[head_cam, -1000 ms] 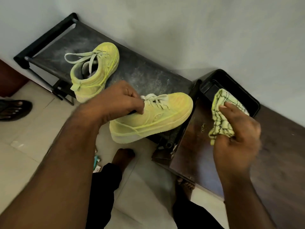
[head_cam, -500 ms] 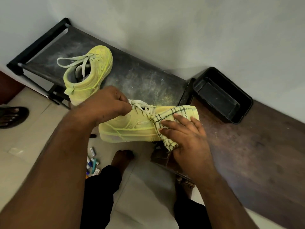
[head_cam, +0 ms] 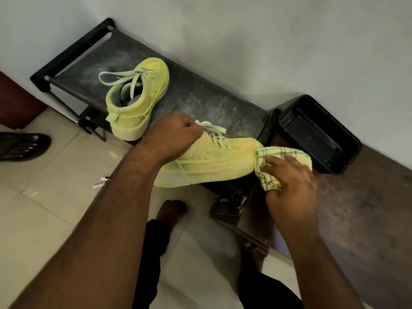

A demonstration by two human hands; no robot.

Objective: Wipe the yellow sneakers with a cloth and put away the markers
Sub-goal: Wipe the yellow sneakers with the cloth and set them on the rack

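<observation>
One yellow sneaker (head_cam: 214, 161) is mid-wipe: left hand (head_cam: 176, 134) fingers curl into its collar, right hand (head_cam: 289, 175) fingers pinch the checked cloth (head_cam: 278, 152) at its toe. Second sneaker (head_cam: 138, 97), behind them, and the markers likely remain.

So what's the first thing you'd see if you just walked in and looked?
The bright yellow sneaker in the middle, gripped near its laces by the left hand, while the right hand presses a checked cloth against its toe. A second yellow sneaker sits behind it on the dusty black rack by the wall, with an empty black tray to the right.
</observation>
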